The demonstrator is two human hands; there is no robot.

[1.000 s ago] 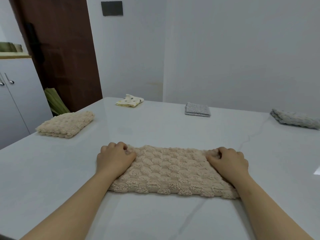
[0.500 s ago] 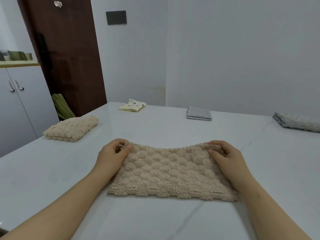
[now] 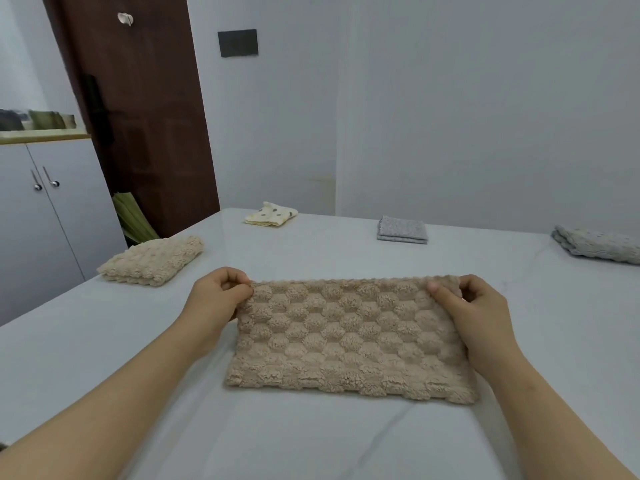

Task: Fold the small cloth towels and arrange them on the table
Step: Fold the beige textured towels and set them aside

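A beige bubble-textured towel (image 3: 349, 337) lies in front of me on the white table (image 3: 311, 438), with its far edge raised off the surface. My left hand (image 3: 221, 299) pinches the far left corner. My right hand (image 3: 474, 313) pinches the far right corner. The near edge rests flat on the table. A folded beige towel (image 3: 152, 261) sits at the left. At the far side lie a folded cream spotted cloth (image 3: 272, 215) and a folded grey cloth (image 3: 401, 230). A folded grey fluffy towel (image 3: 599, 244) lies at the right edge.
A white wall runs behind the table. A dark brown door (image 3: 138, 109) stands at the back left, with a grey cabinet (image 3: 41, 216) at the far left and green leaves (image 3: 133, 216) on the floor between them.
Both hands went from lying flat on the towel's ends to pinching its far corners, and the far edge has risen off the table. The camera view has tilted slightly.
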